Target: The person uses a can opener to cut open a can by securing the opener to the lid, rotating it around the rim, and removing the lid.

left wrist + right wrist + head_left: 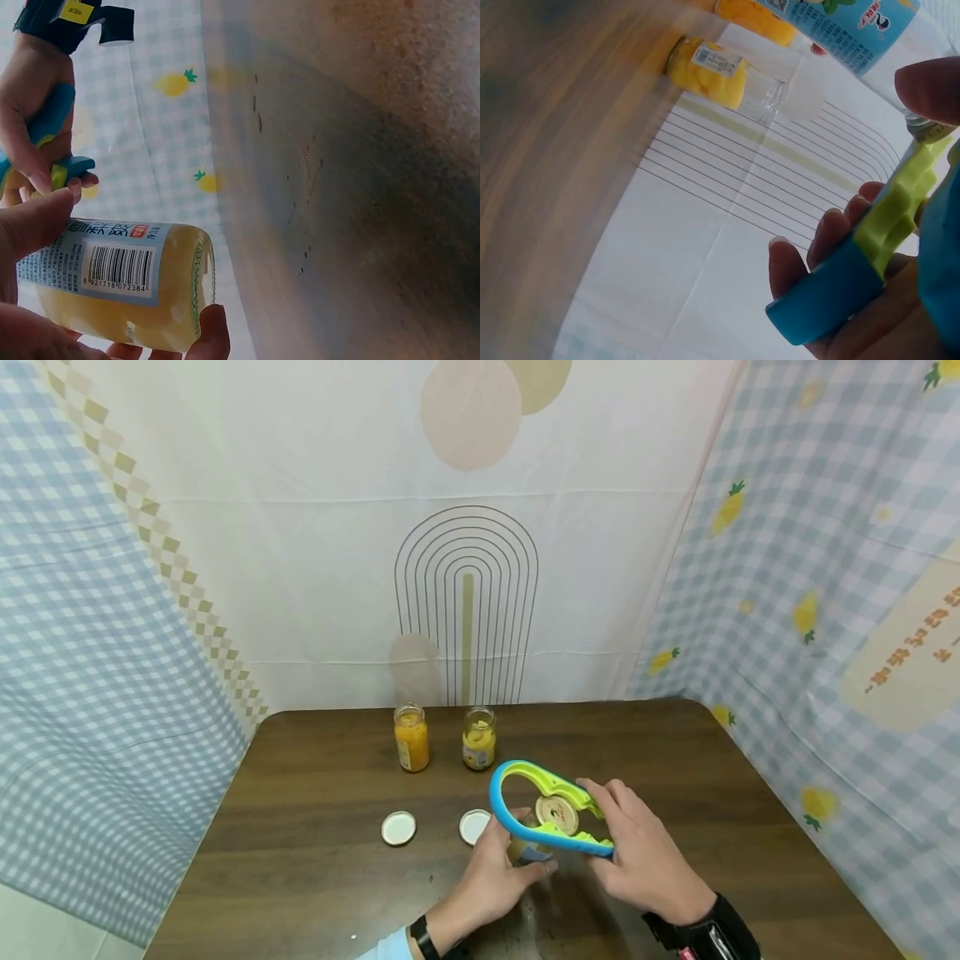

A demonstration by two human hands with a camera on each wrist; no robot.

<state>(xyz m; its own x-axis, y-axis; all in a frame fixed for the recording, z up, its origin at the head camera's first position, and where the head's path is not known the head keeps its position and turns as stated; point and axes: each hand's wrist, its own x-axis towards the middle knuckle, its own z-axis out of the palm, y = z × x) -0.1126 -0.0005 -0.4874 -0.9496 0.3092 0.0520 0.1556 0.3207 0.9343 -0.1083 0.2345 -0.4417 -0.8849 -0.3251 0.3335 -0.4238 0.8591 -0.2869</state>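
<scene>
My left hand (491,878) grips a lidded glass jar (176,289) with a blue label and pale yellow contents. The jar's round lid (557,815) faces up toward the head camera. My right hand (651,852) holds a blue and lime-green jar opener (551,841) by its handle ends. In the head view, the opener's two toothed arms lie on either side of the lid. Fingers curl round one handle in the right wrist view, where the opener overlaps the lid's edge.
On the brown table (315,810) stand two lidless jars: one with orange contents (412,743), the other with yellow pieces (479,743). Two white lids, one on the left (398,828) and one partly behind my left hand (474,826), lie nearer. Patterned cloths (315,568) surround the table.
</scene>
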